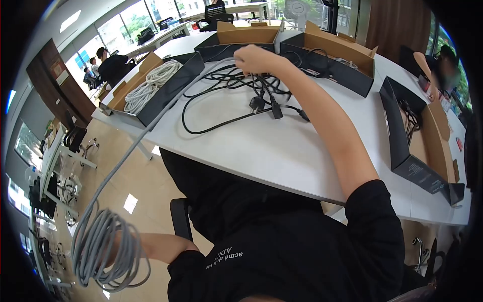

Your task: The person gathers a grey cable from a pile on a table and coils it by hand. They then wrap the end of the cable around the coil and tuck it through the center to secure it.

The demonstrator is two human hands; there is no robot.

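Observation:
A thick coil of grey cable (pixel 85 251) hangs around my left hand (pixel 114 246), low at the left beside the table. The loops hide most of that hand's fingers. From the coil, one grey length rises over the table edge to my right hand (pixel 256 59), whose fingers are closed at its far end. Directly beneath my right hand lies a tangle of black power cables (pixel 201 94), with some strands close under the palm. Their plugs (pixel 257 103) and connectors (pixel 276 109) rest on the white table (pixel 241 151).
An open black box (pixel 173 83) holds bundled white cables (pixel 151 85). More open boxes stand at the back (pixel 241 38), back right (pixel 332 65) and right (pixel 402 146); the right one contains black cables (pixel 411 121). Another person (pixel 445 70) is at the far right. Chairs stand left.

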